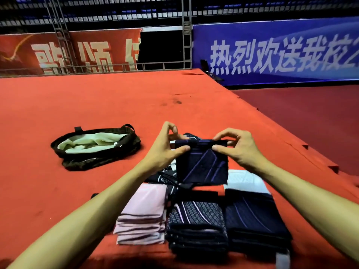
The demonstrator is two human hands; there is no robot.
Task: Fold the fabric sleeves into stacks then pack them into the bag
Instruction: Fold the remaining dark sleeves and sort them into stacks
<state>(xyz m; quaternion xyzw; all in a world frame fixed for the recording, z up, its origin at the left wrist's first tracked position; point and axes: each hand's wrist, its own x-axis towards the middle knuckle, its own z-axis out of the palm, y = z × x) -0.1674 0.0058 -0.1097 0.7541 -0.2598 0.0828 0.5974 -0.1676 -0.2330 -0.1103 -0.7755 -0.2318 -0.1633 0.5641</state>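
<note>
Pinching a navy sleeve (202,166) upright are left hand (163,150) and right hand (239,150).

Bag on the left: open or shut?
Open. The bag lies on the red mat with its mouth gaping, pale green lining showing.

Navy sleeve (202,166), purple stripes, hangs upright above three folded stacks set side by side: pink stack (141,216), white-striped navy stack (196,224), dark navy stack (254,220). Loose pieces (244,179) lie behind them, possibly unfolded. Dark bag (101,162), pale green lining, lies open, well apart to the left.
</note>
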